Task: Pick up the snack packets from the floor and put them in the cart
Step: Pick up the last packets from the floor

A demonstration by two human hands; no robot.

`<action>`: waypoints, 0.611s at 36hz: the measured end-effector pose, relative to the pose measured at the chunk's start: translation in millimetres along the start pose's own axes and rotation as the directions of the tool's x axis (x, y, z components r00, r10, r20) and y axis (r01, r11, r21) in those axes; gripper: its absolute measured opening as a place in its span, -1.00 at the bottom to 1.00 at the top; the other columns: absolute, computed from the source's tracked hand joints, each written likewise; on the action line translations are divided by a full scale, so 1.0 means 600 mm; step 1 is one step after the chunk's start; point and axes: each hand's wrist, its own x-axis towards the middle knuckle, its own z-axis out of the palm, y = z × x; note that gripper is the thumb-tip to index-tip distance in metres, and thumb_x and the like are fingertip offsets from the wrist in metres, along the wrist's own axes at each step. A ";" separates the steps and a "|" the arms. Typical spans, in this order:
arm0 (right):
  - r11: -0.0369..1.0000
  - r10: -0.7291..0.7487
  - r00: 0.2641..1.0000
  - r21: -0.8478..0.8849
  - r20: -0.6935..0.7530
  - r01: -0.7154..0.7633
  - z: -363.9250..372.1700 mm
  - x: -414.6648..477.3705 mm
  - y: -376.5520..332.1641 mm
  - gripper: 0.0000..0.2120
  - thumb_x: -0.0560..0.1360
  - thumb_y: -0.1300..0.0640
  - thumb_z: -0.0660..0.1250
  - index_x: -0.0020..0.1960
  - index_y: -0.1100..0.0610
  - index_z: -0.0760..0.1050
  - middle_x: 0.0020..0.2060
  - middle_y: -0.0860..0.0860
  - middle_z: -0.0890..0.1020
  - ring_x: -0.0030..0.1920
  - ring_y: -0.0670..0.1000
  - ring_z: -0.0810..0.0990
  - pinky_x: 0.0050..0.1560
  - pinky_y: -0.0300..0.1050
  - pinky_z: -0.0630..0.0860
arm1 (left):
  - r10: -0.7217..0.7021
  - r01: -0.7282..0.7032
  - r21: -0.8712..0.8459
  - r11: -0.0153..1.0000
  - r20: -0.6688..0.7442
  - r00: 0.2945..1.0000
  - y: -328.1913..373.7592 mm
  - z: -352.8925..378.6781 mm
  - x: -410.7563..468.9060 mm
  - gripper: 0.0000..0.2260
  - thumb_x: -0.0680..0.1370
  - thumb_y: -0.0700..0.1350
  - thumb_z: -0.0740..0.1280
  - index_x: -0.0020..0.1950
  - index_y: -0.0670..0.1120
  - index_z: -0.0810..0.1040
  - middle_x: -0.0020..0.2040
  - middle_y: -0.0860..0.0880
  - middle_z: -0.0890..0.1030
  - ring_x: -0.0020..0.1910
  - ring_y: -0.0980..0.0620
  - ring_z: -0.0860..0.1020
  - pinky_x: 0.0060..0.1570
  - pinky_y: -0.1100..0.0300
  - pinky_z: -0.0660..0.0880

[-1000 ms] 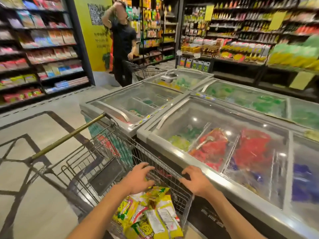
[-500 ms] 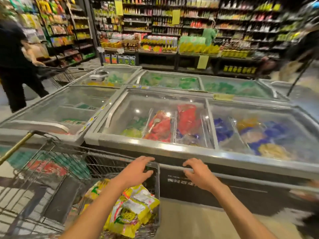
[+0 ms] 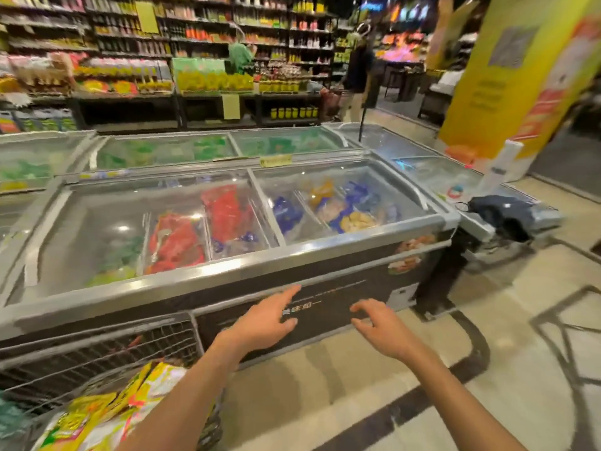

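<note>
Several yellow and green snack packets [image 3: 97, 415] lie heaped in the wire shopping cart [image 3: 97, 349] at the bottom left. My left hand [image 3: 263, 323] is out in front of me, to the right of the cart, fingers stretched and holding nothing. My right hand [image 3: 380, 330] hovers beside it over the floor with loosely spread fingers, also holding nothing. Both hands are in front of the freezer's dark side panel. No packet shows on the visible floor.
A long glass-topped chest freezer [image 3: 227, 275] stands directly ahead. A dark bag [image 3: 500, 213] lies on a second freezer to the right. A yellow pillar [image 3: 520, 76] stands at the right, a person [image 3: 357, 79] in the far aisle. Tiled floor [image 3: 422, 385] spreads to the right.
My view has swung to the right, so the cart has slid to the bottom left. Both hands have left the cart's rim and now hang free in front of the freezer.
</note>
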 end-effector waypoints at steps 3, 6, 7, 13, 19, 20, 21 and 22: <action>0.996 0.091 0.995 0.027 -0.039 -0.090 -0.026 -0.050 0.056 -0.69 0.56 -0.05 0.21 0.28 -0.02 0.45 0.24 -0.07 0.51 0.26 -0.05 0.45 0.30 -0.09 0.37 | 0.085 -0.087 0.034 0.996 0.061 0.994 0.053 0.025 0.038 -0.37 0.56 0.13 0.24 0.56 0.27 0.00 0.50 0.06 0.34 0.42 0.07 0.37 0.43 -0.03 0.31; 0.983 0.178 0.982 0.047 -0.064 -0.176 -0.049 -0.100 0.116 -0.68 0.57 -0.06 0.19 0.28 -0.01 0.44 0.25 -0.08 0.50 0.28 -0.04 0.44 0.31 -0.10 0.34 | 0.149 -0.158 0.075 0.984 0.115 0.982 0.106 0.058 0.082 -0.38 0.57 0.13 0.23 0.56 0.26 0.01 0.49 0.05 0.37 0.40 0.07 0.40 0.41 0.01 0.33; 0.978 0.203 0.976 0.058 -0.075 -0.199 -0.057 -0.117 0.135 -0.68 0.57 -0.07 0.19 0.28 0.00 0.44 0.25 -0.07 0.50 0.28 -0.04 0.44 0.31 -0.11 0.34 | 0.167 -0.178 0.077 0.981 0.132 0.977 0.124 0.071 0.096 -0.39 0.57 0.14 0.22 0.55 0.29 0.01 0.46 0.04 0.40 0.39 0.08 0.41 0.40 0.01 0.34; 0.917 0.378 0.919 0.185 -0.110 -0.355 -0.092 -0.223 0.258 -0.70 0.55 -0.05 0.24 0.26 -0.04 0.44 0.17 -0.12 0.50 0.19 -0.10 0.46 0.26 -0.11 0.41 | 0.256 -0.291 0.103 0.951 0.267 0.929 0.253 0.165 0.166 -0.45 0.57 0.16 0.19 0.51 0.32 0.04 0.43 0.05 0.39 0.40 0.03 0.39 0.39 -0.12 0.33; 0.874 0.482 0.859 0.165 -0.173 -0.457 -0.120 -0.310 0.383 -0.73 0.52 -0.03 0.24 0.18 -0.02 0.49 0.08 -0.07 0.57 0.13 -0.04 0.52 0.16 -0.03 0.46 | 0.325 -0.382 0.110 0.918 0.344 0.881 0.386 0.257 0.220 -0.46 0.62 0.09 0.20 0.56 0.22 0.08 0.50 0.07 0.32 0.44 0.04 0.33 0.45 -0.02 0.25; 0.862 0.502 0.847 0.172 -0.176 -0.476 -0.122 -0.326 0.406 -0.75 0.51 -0.04 0.24 0.17 -0.03 0.49 0.07 -0.08 0.58 0.12 -0.04 0.52 0.15 -0.01 0.46 | 0.342 -0.403 0.107 0.909 0.362 0.867 0.410 0.271 0.226 -0.47 0.63 0.08 0.20 0.57 0.19 0.08 0.50 0.06 0.32 0.44 0.04 0.33 0.45 0.03 0.24; 0.851 0.521 0.835 0.181 -0.178 -0.493 -0.124 -0.340 0.427 -0.75 0.50 -0.04 0.24 0.16 -0.04 0.48 0.08 -0.09 0.58 0.13 -0.05 0.52 0.15 0.00 0.46 | 0.355 -0.420 0.101 0.902 0.381 0.854 0.434 0.286 0.233 -0.48 0.64 0.07 0.19 0.57 0.17 0.09 0.48 0.05 0.34 0.43 0.04 0.34 0.43 0.08 0.24; 0.840 0.538 0.824 0.188 -0.177 -0.508 -0.125 -0.356 0.449 -0.73 0.50 -0.05 0.24 0.17 -0.05 0.48 0.09 -0.09 0.58 0.14 -0.05 0.52 0.16 -0.01 0.46 | 0.360 -0.428 0.094 0.899 0.396 0.845 0.457 0.299 0.240 -0.48 0.65 0.06 0.19 0.57 0.16 0.09 0.47 0.03 0.36 0.41 0.04 0.36 0.40 0.11 0.25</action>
